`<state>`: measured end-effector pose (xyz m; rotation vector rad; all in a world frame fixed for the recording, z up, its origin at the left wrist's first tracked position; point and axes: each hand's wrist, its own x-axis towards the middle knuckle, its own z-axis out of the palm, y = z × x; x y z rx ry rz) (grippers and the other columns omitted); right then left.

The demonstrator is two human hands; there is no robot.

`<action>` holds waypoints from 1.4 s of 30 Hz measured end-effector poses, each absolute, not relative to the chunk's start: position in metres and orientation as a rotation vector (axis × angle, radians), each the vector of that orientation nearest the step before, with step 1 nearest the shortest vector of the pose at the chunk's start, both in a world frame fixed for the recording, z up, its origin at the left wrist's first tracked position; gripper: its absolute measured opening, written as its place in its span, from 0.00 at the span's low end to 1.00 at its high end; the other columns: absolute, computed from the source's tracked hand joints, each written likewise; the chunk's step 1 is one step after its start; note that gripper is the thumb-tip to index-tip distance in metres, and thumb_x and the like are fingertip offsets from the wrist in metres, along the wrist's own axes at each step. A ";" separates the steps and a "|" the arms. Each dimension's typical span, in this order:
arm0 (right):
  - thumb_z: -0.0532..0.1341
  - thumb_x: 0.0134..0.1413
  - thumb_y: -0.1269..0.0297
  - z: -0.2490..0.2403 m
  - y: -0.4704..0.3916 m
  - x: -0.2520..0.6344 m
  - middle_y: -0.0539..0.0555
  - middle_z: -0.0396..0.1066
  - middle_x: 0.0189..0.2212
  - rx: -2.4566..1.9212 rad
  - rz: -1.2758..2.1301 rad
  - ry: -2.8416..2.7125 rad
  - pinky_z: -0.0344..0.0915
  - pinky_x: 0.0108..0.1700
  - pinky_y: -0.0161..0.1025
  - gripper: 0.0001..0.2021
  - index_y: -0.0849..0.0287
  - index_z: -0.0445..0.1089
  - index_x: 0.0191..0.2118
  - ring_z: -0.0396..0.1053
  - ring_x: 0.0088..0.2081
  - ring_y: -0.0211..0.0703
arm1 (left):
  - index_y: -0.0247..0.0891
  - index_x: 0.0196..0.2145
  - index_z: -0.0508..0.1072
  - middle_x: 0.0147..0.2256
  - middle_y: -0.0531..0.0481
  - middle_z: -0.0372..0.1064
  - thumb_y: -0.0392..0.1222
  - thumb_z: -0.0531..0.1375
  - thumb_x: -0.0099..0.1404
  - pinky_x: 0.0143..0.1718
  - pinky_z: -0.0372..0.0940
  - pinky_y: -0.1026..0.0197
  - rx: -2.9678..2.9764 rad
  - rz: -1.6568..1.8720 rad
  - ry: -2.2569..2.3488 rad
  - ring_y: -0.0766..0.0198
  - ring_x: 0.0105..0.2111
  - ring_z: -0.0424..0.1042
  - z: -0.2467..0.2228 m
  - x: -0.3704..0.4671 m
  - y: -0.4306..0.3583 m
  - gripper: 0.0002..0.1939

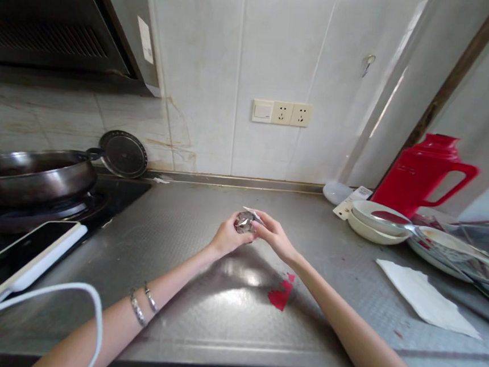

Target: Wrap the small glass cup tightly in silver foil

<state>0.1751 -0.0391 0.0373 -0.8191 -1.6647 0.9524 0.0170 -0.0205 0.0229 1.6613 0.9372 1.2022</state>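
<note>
Over the middle of the metal counter [172,223], my left hand [228,234] is wrapped round a small dark, shiny round object [244,223]. My right hand [275,235] touches the object from the right, its fingers closed on a small white piece [251,211] at the top, perhaps paper or tissue. What exactly the shiny object is cannot be made out. Torn red scraps [281,294] lie on the counter below my right hand.
Left are a steel pan [35,176] on the stove, a round dark lid [124,154], and a phone [19,255] with a white cable [68,286]. Right stand a red thermos [420,176], stacked bowls [373,229], plates [438,260] and a white tissue [427,296].
</note>
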 end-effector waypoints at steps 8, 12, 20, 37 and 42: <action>0.66 0.47 0.60 0.038 -0.040 0.175 0.54 0.72 0.49 -0.787 1.199 -1.524 0.66 0.50 0.43 0.24 0.55 0.68 0.52 0.70 0.48 0.47 | 0.35 0.51 0.67 0.39 0.47 0.74 0.38 0.70 0.46 0.44 0.67 0.57 1.657 1.182 0.911 0.58 0.39 0.73 0.013 0.015 -0.014 0.34; 0.68 0.44 0.61 0.041 -0.041 0.176 0.55 0.74 0.45 -0.793 1.259 -1.461 0.68 0.47 0.44 0.24 0.56 0.69 0.50 0.71 0.45 0.48 | 0.38 0.61 0.54 0.50 0.40 0.69 0.42 0.71 0.46 0.52 0.63 0.51 1.707 1.100 0.777 0.53 0.49 0.70 0.010 0.012 -0.011 0.48; 0.65 0.50 0.56 0.043 -0.038 0.180 0.58 0.74 0.43 -0.831 1.436 -1.287 0.73 0.36 0.42 0.19 0.58 0.72 0.47 0.73 0.40 0.48 | 0.42 0.66 0.34 0.64 0.33 0.47 0.48 0.75 0.35 0.60 0.51 0.40 2.071 1.056 0.918 0.42 0.61 0.54 0.018 0.005 -0.019 0.71; 0.59 0.51 0.50 0.033 -0.026 0.179 0.54 0.72 0.31 -1.126 1.057 -1.375 0.70 0.23 0.36 0.16 0.60 0.71 0.34 0.70 0.30 0.42 | 0.39 0.55 0.56 0.49 0.40 0.69 0.43 0.71 0.43 0.51 0.64 0.50 2.047 1.257 0.987 0.52 0.48 0.70 0.019 0.015 -0.032 0.44; 0.54 0.56 0.49 0.030 -0.024 0.183 0.51 0.69 0.23 -1.093 0.561 -1.576 0.66 0.30 0.35 0.20 0.60 0.71 0.27 0.66 0.28 0.41 | 0.39 0.55 0.58 0.50 0.41 0.68 0.43 0.72 0.42 0.52 0.63 0.51 2.093 1.200 1.043 0.52 0.49 0.69 0.018 0.018 -0.037 0.45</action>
